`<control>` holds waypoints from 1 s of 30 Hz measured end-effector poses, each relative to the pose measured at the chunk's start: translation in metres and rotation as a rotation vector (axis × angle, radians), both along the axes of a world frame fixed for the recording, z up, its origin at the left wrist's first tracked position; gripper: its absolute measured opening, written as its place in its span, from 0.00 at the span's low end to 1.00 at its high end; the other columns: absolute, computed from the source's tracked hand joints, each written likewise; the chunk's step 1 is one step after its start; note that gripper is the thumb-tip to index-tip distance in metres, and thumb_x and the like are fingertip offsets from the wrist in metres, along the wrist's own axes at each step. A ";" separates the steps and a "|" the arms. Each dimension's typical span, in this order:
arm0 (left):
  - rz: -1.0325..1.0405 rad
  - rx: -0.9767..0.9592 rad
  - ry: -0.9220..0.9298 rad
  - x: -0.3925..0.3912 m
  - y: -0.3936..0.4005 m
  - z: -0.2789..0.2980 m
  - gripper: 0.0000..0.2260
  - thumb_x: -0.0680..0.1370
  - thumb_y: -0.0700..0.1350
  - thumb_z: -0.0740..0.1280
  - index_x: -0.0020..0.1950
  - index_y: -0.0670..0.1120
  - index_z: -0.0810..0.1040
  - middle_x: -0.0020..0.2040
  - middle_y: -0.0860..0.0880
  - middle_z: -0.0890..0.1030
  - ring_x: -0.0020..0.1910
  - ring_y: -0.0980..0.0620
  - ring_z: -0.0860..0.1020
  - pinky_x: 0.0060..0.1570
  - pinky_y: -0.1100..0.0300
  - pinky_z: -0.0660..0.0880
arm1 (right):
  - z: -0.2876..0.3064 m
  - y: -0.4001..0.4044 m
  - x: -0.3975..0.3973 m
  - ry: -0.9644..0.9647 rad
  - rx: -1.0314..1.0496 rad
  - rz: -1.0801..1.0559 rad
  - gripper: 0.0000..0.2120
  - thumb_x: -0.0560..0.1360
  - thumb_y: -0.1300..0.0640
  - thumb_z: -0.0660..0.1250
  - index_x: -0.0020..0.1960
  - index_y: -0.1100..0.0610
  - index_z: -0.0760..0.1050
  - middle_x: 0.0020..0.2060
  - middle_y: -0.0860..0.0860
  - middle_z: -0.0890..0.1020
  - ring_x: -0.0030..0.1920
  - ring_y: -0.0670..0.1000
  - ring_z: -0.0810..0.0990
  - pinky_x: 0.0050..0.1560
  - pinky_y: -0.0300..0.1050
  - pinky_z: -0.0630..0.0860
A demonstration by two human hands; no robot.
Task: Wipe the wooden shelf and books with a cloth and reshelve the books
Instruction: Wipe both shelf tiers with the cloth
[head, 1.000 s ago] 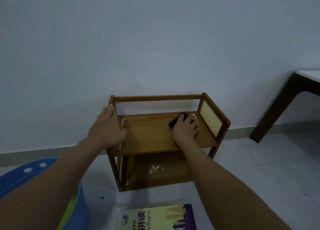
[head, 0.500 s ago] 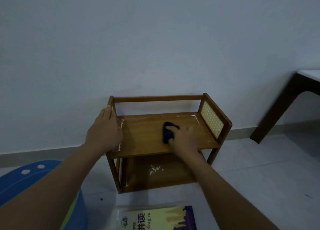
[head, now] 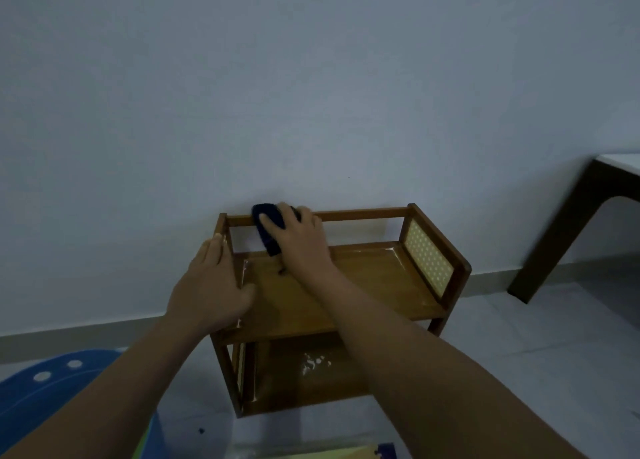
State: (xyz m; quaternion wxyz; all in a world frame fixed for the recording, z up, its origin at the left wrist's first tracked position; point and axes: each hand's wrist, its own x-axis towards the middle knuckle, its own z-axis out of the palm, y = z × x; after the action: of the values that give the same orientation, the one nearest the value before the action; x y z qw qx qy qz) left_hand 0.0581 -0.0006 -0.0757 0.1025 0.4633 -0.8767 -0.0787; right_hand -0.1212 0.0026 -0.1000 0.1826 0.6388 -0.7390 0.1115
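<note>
A small two-tier wooden shelf [head: 367, 282] stands on the floor against the wall, with no books on it. My right hand [head: 301, 237] presses a dark blue cloth [head: 266, 226] against the left part of the shelf's top back rail. My left hand [head: 211, 285] lies flat on the shelf's left side panel, fingers spread over its top edge. A book [head: 322, 453] with a yellow and purple cover lies on the floor at the bottom edge of the view, mostly cut off. White specks mark the lower tier [head: 315, 365].
A blue round object with white dots [head: 45, 399] sits at the lower left. A dark wooden table leg [head: 561, 237] with a white top stands at the right. The floor is pale tile, and a grey baseboard runs along the wall.
My right hand has carried the cloth from the right of the upper tier leftward, then up onto the back rail. My left hand has stayed on the left side panel.
</note>
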 end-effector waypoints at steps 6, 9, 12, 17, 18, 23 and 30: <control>-0.006 0.003 0.017 0.000 0.004 0.004 0.36 0.78 0.57 0.59 0.78 0.43 0.46 0.79 0.44 0.46 0.78 0.46 0.45 0.74 0.49 0.55 | -0.004 0.072 -0.095 -0.231 -0.149 -0.515 0.36 0.74 0.62 0.65 0.76 0.51 0.52 0.71 0.62 0.60 0.66 0.65 0.62 0.65 0.59 0.66; 0.000 0.018 0.039 -0.001 0.007 0.006 0.36 0.78 0.57 0.60 0.78 0.44 0.47 0.79 0.44 0.47 0.78 0.46 0.46 0.73 0.49 0.56 | -0.010 0.080 -0.099 -0.314 -0.087 -0.760 0.36 0.77 0.61 0.63 0.77 0.53 0.46 0.73 0.63 0.55 0.67 0.66 0.60 0.67 0.61 0.61; -0.003 0.026 0.050 -0.001 0.005 0.006 0.37 0.78 0.56 0.60 0.79 0.44 0.46 0.80 0.45 0.47 0.78 0.46 0.46 0.73 0.48 0.56 | -0.023 0.063 -0.076 -0.484 0.080 -0.850 0.34 0.76 0.56 0.63 0.76 0.55 0.50 0.73 0.64 0.56 0.69 0.67 0.58 0.68 0.62 0.60; 0.012 0.026 0.058 -0.001 0.000 0.000 0.37 0.77 0.58 0.60 0.79 0.45 0.46 0.79 0.45 0.47 0.78 0.46 0.46 0.73 0.48 0.56 | -0.030 0.021 -0.006 -0.534 0.172 -0.539 0.21 0.77 0.55 0.61 0.69 0.58 0.65 0.68 0.61 0.65 0.66 0.64 0.64 0.64 0.60 0.65; 0.015 0.022 0.062 -0.003 -0.001 -0.002 0.37 0.77 0.58 0.60 0.79 0.45 0.46 0.79 0.44 0.48 0.78 0.46 0.47 0.73 0.48 0.56 | -0.028 0.013 0.015 -0.482 0.217 -0.443 0.21 0.76 0.54 0.62 0.68 0.56 0.66 0.68 0.60 0.65 0.65 0.64 0.63 0.64 0.60 0.65; 0.066 0.016 0.050 -0.004 -0.001 -0.006 0.34 0.79 0.55 0.56 0.78 0.40 0.47 0.79 0.43 0.47 0.78 0.46 0.45 0.75 0.50 0.51 | -0.026 0.017 0.083 -0.382 0.376 -0.054 0.26 0.73 0.47 0.67 0.69 0.49 0.63 0.68 0.57 0.64 0.66 0.63 0.61 0.65 0.59 0.63; 0.037 0.028 0.022 0.002 -0.002 -0.006 0.32 0.80 0.53 0.54 0.78 0.41 0.46 0.79 0.42 0.47 0.78 0.45 0.45 0.75 0.48 0.51 | -0.029 0.122 -0.014 -0.371 0.266 -0.439 0.27 0.77 0.56 0.60 0.74 0.42 0.57 0.65 0.54 0.69 0.62 0.59 0.67 0.62 0.55 0.67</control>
State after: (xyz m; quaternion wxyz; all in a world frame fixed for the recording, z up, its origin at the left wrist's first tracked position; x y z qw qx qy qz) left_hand 0.0602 -0.0027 -0.0819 0.1069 0.4800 -0.8656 -0.0942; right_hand -0.1352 0.1245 -0.1288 -0.0208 0.4511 -0.8880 0.0863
